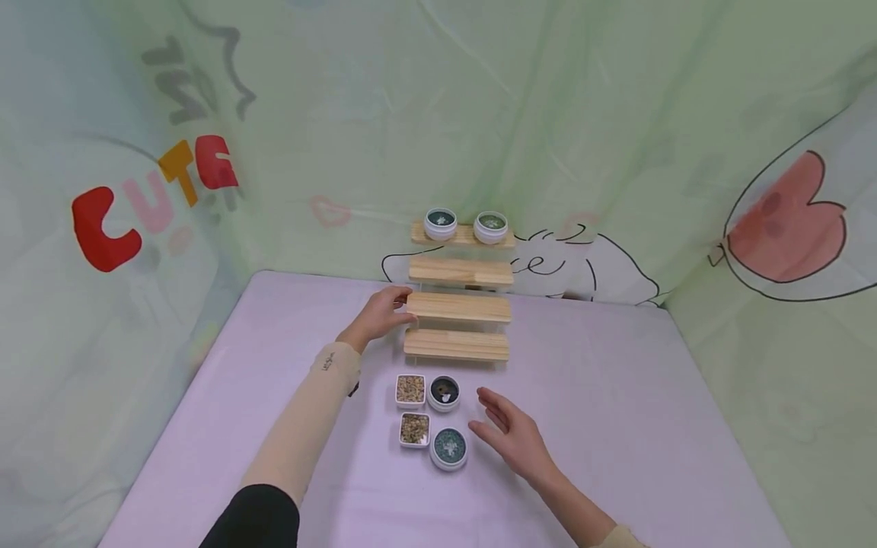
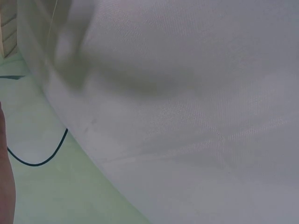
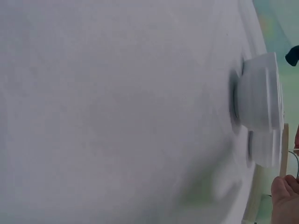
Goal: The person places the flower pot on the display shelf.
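Note:
My left hand (image 1: 378, 313) is at the left end of a tiered wooden stand (image 1: 459, 307), thumb and fingers about the end of its second board from the front. My right hand (image 1: 519, 443) hovers with loosely extended fingers, touching nothing, to the right of two round white pots: a dark-topped pot (image 1: 444, 391) and a blue-green-topped pot (image 1: 449, 447). Left of these are a square dish (image 1: 411, 389) and a second square dish (image 1: 414, 429), both filled with small tan bits. In the right wrist view, a white pot (image 3: 259, 93) shows side-on.
On the stand's top board sit a round pot with a dark top (image 1: 441, 224) and a round pot with a green top (image 1: 490, 226). A lilac cloth (image 1: 603, 411) covers the table. Printed green curtains (image 1: 356, 114) hang behind and at both sides.

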### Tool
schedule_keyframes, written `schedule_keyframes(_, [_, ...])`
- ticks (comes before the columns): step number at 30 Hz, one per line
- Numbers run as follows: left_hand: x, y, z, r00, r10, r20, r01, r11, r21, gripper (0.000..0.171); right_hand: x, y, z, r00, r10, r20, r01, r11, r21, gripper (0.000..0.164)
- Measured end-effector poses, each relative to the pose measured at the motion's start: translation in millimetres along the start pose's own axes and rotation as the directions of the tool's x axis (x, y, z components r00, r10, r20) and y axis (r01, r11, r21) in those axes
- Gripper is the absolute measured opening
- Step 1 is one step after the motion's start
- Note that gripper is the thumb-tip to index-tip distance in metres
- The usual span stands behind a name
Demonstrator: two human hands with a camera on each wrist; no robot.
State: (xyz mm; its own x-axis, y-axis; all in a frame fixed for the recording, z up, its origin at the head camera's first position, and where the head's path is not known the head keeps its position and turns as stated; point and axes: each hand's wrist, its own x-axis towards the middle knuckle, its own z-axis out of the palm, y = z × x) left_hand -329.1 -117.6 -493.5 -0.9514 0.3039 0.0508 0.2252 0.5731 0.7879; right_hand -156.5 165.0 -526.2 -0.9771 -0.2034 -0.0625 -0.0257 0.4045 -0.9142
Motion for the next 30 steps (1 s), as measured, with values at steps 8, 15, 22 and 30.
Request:
schedule_keyframes(8, [-1.0,-0.7,-0.7,1.0,-0.011,-0.006,0.011,1.0,-0.015,0.065,-25,12,23,0.998,-0.028,0.049,0.026,0.999,0.04,0.063])
schedule_keyframes(15, [-0.3,-0.7,-0.7,1.0,-0.016,-0.002,0.016,1.0,-0.012,0.065,-37,20,34,0.992,-0.095,0.082,0.098,0.995,-0.03,0.065])
schedule_keyframes(22, [0.4,-1.3,0.1,1.0,-0.012,0.0,0.012,1.0,-0.013,0.065,-38,26,41,0.989,-0.144,0.045,0.143,0.989,0.027,0.064])
schedule_keyframes(30, [0.7,-2.8,0.2,1.0,0.0,-0.005,0.0,1.0,-0.015,0.064,-37,26,48,0.993,-0.115,0.012,0.114,0.991,0.069,0.062])
